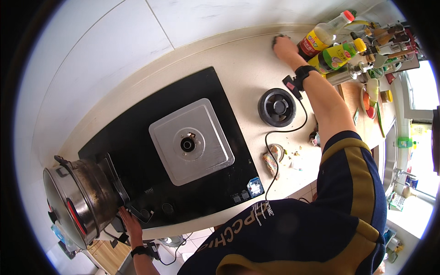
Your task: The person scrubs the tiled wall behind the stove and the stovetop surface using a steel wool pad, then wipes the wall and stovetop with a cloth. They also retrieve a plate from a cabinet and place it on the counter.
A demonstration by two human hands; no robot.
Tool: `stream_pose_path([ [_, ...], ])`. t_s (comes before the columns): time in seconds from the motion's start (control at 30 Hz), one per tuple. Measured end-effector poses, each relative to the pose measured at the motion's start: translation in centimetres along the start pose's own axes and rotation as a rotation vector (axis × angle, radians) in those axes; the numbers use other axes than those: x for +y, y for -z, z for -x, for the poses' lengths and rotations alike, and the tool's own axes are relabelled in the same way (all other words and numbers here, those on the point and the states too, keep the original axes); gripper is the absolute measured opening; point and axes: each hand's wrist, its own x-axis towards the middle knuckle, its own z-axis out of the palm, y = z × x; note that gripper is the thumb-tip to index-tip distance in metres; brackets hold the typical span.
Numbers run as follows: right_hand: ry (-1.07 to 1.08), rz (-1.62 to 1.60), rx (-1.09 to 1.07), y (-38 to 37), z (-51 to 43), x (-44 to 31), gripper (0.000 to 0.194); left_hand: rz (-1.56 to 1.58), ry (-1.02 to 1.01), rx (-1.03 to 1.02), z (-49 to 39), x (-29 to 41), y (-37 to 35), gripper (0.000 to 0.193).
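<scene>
My right hand (285, 48) reaches to the far counter, close to the wall and beside a sauce bottle with a red cap (312, 41). Its fingers curl over a small dark item (274, 42), mostly hidden by the hand. Low on the left, my left hand (130, 221) lies with its fingers extended at the front edge of the black glass gas hob (137, 137), next to a large steel steamer pot (92, 192). One burner on the hob is bare, with a square metal drip plate (206, 120) around it. A round black burner ring (277, 107) lies on the counter.
A bottle with a yellow cap (337, 56) stands beside the red-capped one, near several jars and utensils. A crumpled mesh cloth (271, 161) and food scraps lie near the front edge. A black cable (288, 130) crosses the counter. Vegetables fill a plate (365, 99) farther right.
</scene>
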Motion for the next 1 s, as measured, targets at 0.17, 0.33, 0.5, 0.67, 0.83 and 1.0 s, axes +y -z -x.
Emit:
stream_pose_path([
  [0.17, 0.554, -0.048, -0.143, -4.7, 1.6, -19.6, 0.017, 0.011, 0.035, -0.018, -0.1, 0.3, 0.4, 0.059],
  [0.33, 0.668, -0.002, -0.098, -4.6, 1.1, -21.7, 0.022, -0.005, -0.015, 0.025, -0.8, -1.5, -0.5, 0.058],
  [0.5, 0.441, 0.053, -0.041, -3.3, -0.7, -7.5, 0.027, 0.001, -0.116, 0.103, -0.6, -3.2, -2.0, 0.058],
  [0.67, 0.553, 0.092, -0.003, -4.0, 6.2, -6.9, 0.039, 0.085, -0.036, 0.065, -1.4, -2.1, -1.9, 0.058],
  [0.83, 0.672, 0.043, -0.084, -1.7, 13.8, -10.3, 0.030, -0.022, -0.100, 0.142, -1.5, -0.9, -1.5, 0.061],
  [1.0, 0.443, -0.211, -0.107, 0.3, 14.9, -11.9, 0.037, -0.012, 0.073, 0.150, -1.6, 0.1, -1.8, 0.062],
])
